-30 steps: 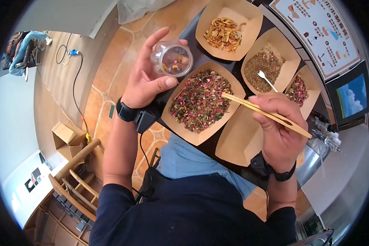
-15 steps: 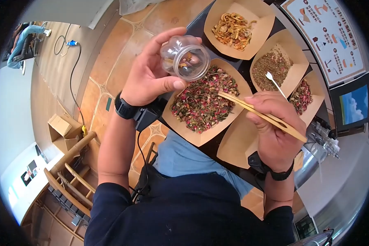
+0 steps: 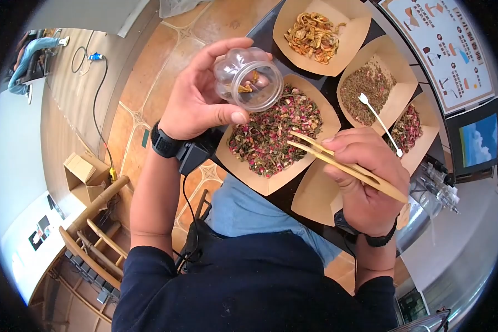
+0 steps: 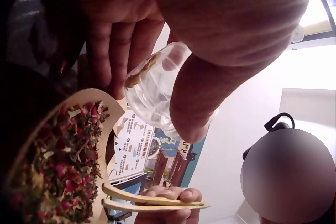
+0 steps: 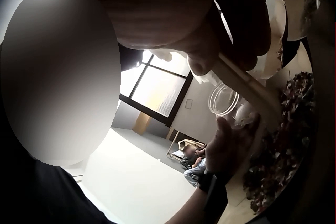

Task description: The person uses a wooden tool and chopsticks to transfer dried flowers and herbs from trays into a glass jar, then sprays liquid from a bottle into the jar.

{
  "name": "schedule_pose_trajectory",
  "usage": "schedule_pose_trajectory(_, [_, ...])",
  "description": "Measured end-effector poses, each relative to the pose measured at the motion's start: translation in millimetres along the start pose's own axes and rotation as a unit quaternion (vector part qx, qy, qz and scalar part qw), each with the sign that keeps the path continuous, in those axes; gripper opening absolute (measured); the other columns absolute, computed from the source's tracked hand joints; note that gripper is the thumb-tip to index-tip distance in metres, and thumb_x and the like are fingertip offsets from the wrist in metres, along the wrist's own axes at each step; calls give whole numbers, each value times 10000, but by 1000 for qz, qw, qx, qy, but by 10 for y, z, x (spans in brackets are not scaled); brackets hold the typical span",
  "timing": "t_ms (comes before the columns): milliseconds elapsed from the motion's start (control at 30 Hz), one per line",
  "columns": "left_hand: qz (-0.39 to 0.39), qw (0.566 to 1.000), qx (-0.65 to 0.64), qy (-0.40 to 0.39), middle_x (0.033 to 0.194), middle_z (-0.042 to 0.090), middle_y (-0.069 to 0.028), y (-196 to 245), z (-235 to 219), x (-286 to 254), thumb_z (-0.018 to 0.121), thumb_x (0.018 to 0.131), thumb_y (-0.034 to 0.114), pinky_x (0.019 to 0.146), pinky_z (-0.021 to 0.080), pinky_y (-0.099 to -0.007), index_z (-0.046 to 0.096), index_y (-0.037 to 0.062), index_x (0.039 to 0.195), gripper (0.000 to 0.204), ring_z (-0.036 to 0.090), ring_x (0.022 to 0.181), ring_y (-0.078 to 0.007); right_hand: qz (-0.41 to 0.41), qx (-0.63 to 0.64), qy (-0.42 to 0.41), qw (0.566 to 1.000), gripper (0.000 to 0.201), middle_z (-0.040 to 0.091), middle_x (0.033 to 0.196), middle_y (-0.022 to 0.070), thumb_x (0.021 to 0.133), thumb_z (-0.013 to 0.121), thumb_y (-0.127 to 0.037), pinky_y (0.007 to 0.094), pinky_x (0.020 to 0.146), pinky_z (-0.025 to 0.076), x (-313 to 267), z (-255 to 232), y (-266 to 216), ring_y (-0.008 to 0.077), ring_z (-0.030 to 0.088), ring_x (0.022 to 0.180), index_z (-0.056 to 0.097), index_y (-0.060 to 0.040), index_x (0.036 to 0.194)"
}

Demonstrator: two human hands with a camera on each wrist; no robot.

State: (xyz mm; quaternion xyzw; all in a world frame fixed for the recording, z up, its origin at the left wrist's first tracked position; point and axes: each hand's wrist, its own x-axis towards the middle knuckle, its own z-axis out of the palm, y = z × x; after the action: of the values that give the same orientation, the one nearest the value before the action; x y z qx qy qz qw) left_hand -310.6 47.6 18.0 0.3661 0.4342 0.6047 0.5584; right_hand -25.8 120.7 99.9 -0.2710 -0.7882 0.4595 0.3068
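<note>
My left hand [image 3: 191,108] grips a clear, lobed plastic jar [image 3: 235,69] tilted on its side, its round mouth facing the right hand. A few dried yellow-orange pieces [image 3: 246,87] lie inside it. In my right hand [image 3: 373,185] are bamboo tongs [image 3: 351,170], pinched between thumb and fingers. The tips stand apart with nothing between them, above a kraft paper tray [image 3: 260,183] of mixed dried petals and herbs [image 3: 271,141]. In the left wrist view the thumb presses along the jar's side, and the tongs [image 4: 157,203] appear beyond the tray.
Further paper trays hold dried orange strips [image 3: 312,37], brown crumbled herbs with a white spoon [image 3: 379,120], and pink petals [image 3: 408,130]. Another paper tray [image 3: 315,193] lies under the right hand. A printed sign [image 3: 440,50] and a small screen [image 3: 477,143] stand at the table's right.
The jar has moved right, over the petal tray's edge, then stayed nearly still. The tongs' tips have spread apart and drawn back slightly. More of the white spoon's handle now shows.
</note>
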Motion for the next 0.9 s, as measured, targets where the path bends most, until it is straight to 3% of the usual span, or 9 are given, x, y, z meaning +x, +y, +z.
schedule_pose_trajectory(333, [-2, 1000, -5, 0, 1520, 606, -290, -3, -16, 1, 1077, 634, 244, 1172, 531, -459, 401, 10, 1624, 1221, 656, 1364, -319, -19, 15, 45, 999, 185, 781, 966, 160, 858, 871, -18, 428, 833, 602, -48, -23, 67, 347, 757, 897, 739, 22, 982])
schedule_pose_trajectory(533, [-2, 1000, 2, -12, 1516, 608, -287, -9, -34, 4, 1076, 639, 249, 1176, 527, -461, 409, 21, 1625, 1212, 662, 1352, -312, -35, -21, -18, 999, 187, 782, 967, 157, 854, 875, -23, 426, 832, 602, -16, -6, 36, 347, 759, 890, 740, 19, 977])
schedule_pose_trajectory(800, [1, 1000, 9, -16, 1523, 604, -283, -15, -64, 5, 1069, 643, 228, 1174, 526, -453, 414, 14, 1621, 1197, 665, 1348, -312, -10, 52, 71, 996, 201, 778, 941, 177, 861, 886, -46, 420, 829, 607, -68, -70, 75, 331, 764, 904, 728, 19, 968])
schedule_pose_trajectory(900, [1, 1000, 2, -13, 1529, 598, -285, -11, -45, 1, 1067, 646, 229, 1174, 525, -452, 413, 12, 1622, 1195, 662, 1352, -315, -10, 71, 60, 996, 204, 780, 949, 172, 870, 880, -41, 419, 833, 606, -84, -55, 96, 332, 763, 902, 729, 19, 995])
